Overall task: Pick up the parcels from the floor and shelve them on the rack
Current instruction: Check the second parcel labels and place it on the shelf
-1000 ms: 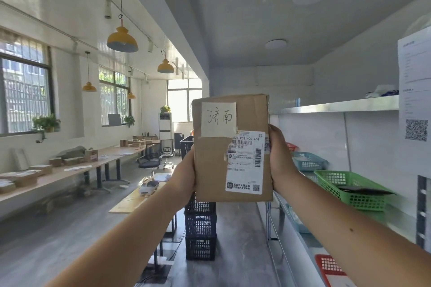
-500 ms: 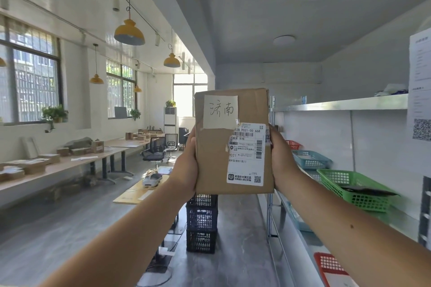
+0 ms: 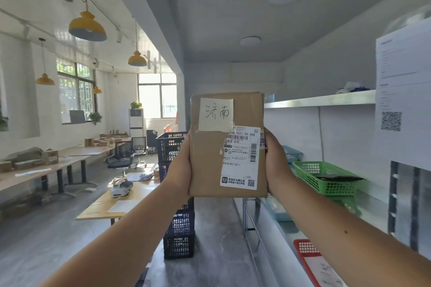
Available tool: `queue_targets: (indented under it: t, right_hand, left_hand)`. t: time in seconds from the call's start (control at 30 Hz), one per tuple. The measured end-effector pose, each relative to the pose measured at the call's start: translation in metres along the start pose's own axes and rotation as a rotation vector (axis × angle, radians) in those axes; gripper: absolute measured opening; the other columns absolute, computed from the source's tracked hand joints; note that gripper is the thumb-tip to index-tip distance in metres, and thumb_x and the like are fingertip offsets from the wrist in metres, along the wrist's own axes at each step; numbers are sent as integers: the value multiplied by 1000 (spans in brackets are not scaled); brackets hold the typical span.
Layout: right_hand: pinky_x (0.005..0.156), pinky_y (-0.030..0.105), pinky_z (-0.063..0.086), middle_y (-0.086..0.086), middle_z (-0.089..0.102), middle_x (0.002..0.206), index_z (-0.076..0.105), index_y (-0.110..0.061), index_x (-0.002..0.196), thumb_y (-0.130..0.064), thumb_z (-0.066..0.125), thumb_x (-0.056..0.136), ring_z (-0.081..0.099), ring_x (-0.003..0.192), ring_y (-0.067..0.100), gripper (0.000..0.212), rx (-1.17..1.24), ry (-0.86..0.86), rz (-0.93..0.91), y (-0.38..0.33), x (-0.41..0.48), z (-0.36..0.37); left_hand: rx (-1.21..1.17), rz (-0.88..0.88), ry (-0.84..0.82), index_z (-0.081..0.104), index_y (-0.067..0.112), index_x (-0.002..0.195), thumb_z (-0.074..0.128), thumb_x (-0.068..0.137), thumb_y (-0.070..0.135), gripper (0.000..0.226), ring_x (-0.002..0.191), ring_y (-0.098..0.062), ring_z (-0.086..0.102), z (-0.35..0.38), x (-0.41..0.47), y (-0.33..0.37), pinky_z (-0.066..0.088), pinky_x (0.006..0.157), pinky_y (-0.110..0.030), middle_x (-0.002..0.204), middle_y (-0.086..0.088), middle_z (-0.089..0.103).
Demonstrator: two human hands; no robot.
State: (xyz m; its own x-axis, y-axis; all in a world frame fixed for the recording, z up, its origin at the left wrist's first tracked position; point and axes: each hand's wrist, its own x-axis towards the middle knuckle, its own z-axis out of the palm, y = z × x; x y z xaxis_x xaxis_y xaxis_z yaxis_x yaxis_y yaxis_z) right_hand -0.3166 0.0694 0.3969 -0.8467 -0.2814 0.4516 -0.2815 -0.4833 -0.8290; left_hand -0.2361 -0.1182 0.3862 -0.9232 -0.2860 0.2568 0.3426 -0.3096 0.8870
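A brown cardboard parcel [image 3: 210,163] is held upright at arm's length in the middle of the view. It carries a handwritten paper note at its top and a white shipping label at its lower right. My left hand [image 3: 180,170] grips its left edge and my right hand [image 3: 276,165] grips its right edge. The metal rack [image 3: 321,100] runs along the right wall, with the parcel just left of it, level with its middle shelf.
On the rack stand a green basket [image 3: 324,178], a blue basket [image 3: 291,154] behind it and a red basket [image 3: 307,249] lower down. Stacked dark crates [image 3: 178,228] stand on the floor behind the parcel. A wooden table [image 3: 121,202] and long desks [image 3: 46,168] fill the left.
The view has turned slightly left and up. The parcel stays held in both hands in front of me, now sitting a little lower and further right in the frame.
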Motion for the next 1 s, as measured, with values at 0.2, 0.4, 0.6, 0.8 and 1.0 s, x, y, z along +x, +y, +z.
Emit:
queue_targets:
  t: [0.2,0.4,0.6,0.8,1.0]
  right_hand:
    - [93,49,59,20,78,112,72,-19,105,-57,54,97,76,103,41,43,-80,183,-80,-9,-20,-3]
    - [107,67,49,19,78,110,72,-22,95,-62,55,90,73,111,43,44,-231,397,-171,-21,-53,-41]
    - [93,48,57,9,81,105,76,-22,107,-49,50,107,78,100,29,37,-366,619,-208,-59,-113,-90]
    - [88,45,50,13,75,94,73,-20,92,-47,58,96,71,90,32,31,-452,773,-283,-100,-181,-128]
    - [93,44,58,7,81,106,71,-18,125,-41,54,105,76,106,34,35,-499,952,-299,-135,-241,-152]
  left_hand:
    - [-41,-72,-150,80,24,123,43,100,70,63,113,-39,74,7,23,-11,53,105,-61,125,-13,78]
    - [-71,-194,-292,80,22,119,41,100,68,63,100,-36,79,49,26,-45,58,94,-53,117,-14,80]
    - [-129,-323,-515,80,21,110,37,106,58,57,72,-27,81,114,-8,-75,65,55,-38,92,-9,84]
    - [-194,-465,-676,76,20,124,37,105,62,60,84,-31,81,182,-41,-110,68,69,-46,107,-12,83]
    - [-291,-559,-834,82,22,113,35,105,61,62,88,-30,81,232,-86,-123,67,72,-46,109,-11,82]
